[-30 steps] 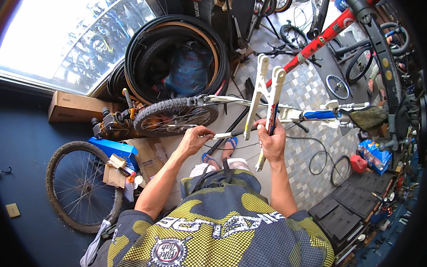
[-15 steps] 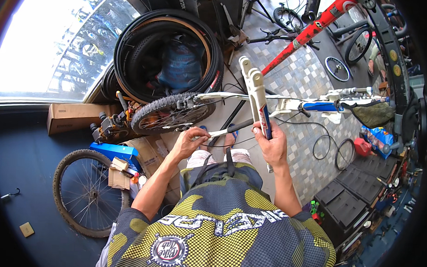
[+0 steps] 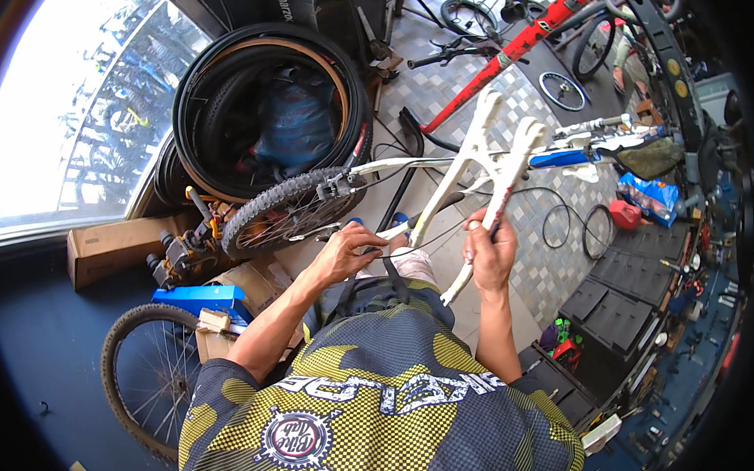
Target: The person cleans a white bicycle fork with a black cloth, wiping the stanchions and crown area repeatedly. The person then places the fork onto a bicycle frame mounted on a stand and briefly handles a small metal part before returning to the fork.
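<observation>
near the middle, the right grip (image 3: 490,252) is clamped on the white forked metal part (image 3: 512,167); held by one leg, it could twist and knock the white-and-blue bicycle frame (image 3: 560,160). whether the left grip (image 3: 349,253) holds, i cannot tell.

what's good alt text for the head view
A person's right hand grips a white forked frame part, with the left hand, fingers bent, to its left. Beyond are a white-and-blue bike, grouped tires and a slanting red tube.
</observation>
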`<move>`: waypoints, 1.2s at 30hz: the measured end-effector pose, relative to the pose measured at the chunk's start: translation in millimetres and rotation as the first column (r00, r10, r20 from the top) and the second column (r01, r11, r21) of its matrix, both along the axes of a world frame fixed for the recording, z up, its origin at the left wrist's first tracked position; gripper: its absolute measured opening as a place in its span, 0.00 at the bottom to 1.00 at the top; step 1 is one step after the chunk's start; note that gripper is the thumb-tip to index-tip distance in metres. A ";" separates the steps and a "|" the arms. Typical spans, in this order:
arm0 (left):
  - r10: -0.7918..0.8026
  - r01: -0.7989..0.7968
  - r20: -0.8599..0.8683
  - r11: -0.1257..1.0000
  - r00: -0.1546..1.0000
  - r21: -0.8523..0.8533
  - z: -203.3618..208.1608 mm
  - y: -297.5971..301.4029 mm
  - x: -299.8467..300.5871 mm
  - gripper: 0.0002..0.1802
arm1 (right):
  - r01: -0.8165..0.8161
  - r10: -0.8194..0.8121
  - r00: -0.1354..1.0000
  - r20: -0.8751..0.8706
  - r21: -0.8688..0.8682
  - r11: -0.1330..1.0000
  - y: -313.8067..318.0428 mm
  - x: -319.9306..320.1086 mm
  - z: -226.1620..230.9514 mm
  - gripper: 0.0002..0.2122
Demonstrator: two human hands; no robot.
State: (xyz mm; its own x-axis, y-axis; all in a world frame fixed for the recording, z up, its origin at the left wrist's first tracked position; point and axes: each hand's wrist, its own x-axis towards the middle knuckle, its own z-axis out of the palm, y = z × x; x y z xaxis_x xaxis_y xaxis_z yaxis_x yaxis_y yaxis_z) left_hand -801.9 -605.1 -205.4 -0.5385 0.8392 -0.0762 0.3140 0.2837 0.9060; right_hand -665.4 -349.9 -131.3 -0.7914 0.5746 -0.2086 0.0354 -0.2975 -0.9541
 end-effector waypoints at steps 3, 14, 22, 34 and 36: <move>-0.061 0.061 -0.004 0.998 0.998 0.000 0.5 0.4 -5.7 0.17 | 0.178 -0.190 0.970 -0.152 -0.089 0.980 2.9 6.0 7.5 0.04; -0.133 0.141 0.200 0.990 0.971 -0.028 8.0 -8.8 -20.9 0.22 | 0.245 -0.444 0.716 -0.539 -0.402 0.882 15.1 -6.6 -35.3 0.03; -0.193 0.204 0.192 0.978 0.962 -0.039 13.4 -8.6 -25.1 0.20 | 0.279 -0.492 0.741 -0.458 -0.457 0.845 0.7 -31.4 -66.6 0.04; -0.111 0.114 0.265 0.993 0.958 0.006 7.0 -7.8 -20.2 0.21 | 0.288 -0.450 0.809 -0.378 -0.412 0.864 5.7 -45.7 -75.5 0.05; -0.088 0.097 0.264 0.995 0.960 -0.018 4.0 -8.1 -19.1 0.20 | 0.273 -0.448 0.804 -0.390 -0.428 0.862 5.7 -45.2 -75.2 0.05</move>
